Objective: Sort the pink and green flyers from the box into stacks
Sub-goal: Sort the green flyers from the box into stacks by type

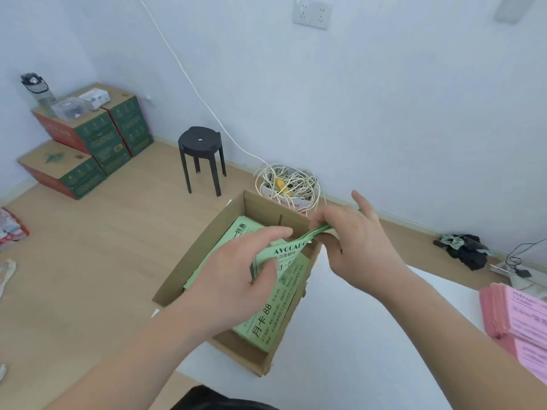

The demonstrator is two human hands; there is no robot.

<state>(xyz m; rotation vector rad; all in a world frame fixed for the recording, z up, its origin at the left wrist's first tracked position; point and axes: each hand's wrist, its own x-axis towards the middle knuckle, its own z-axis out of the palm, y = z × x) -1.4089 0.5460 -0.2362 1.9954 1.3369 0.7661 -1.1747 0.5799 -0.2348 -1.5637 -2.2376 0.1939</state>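
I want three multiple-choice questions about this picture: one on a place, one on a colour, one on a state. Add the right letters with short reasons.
1. Where does the pink stack lie?
A. on the floor
B. on the white table
C. on the stool

2. What colour are the flyers held by the left hand and the right hand?
A. pink
B. white
C. green

3. In what state is the box?
A. open at the top
B. taped shut
C. upside down

Answers:
1 B: it rests at the table's right side.
2 C: the fingers of both hands grip green sheets.
3 A: more flyers show inside it.
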